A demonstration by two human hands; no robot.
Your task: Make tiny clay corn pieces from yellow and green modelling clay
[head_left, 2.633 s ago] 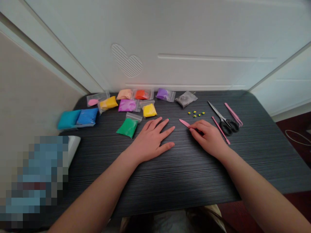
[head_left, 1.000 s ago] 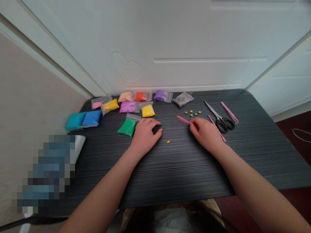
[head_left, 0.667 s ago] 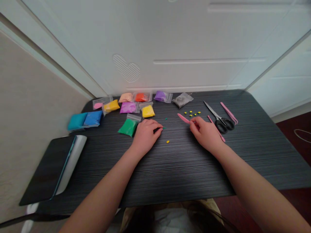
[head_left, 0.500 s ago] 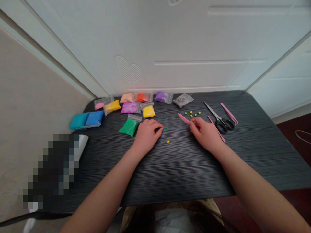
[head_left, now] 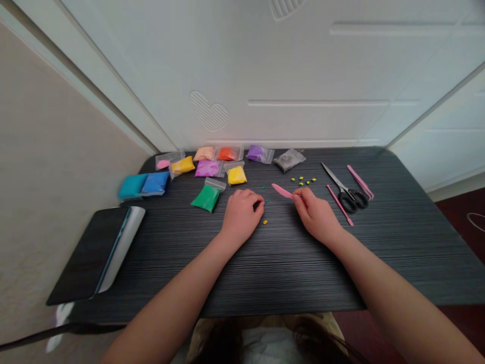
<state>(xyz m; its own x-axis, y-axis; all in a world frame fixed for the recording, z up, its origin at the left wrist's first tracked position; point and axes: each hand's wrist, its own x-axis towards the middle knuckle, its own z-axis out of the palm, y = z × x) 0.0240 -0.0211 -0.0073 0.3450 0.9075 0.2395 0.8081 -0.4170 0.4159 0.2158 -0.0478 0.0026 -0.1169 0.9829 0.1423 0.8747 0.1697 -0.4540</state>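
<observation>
My right hand grips a pink plastic clay knife, its blade pointing left, above the dark tabletop. Thumb and forefinger of my left hand are pinched together at one end of a thin green clay strip; most of the strip is hidden by the fingertips. A tiny green clay bit lies just beyond it. Nearer to me sits a small yellow clay piece. Behind the knife several little yellow-and-green clay pieces lie in a loose group.
Bags of coloured clay, among them a green bag and a yellow bag, line the back left. Scissors, a thin pink tool and pink tweezers lie at right. A dark tablet-like device rests at left.
The knife in my right hand has moved left, its blade closer to the green strip. My left hand keeps its pinch. The whole view has shifted slightly.
</observation>
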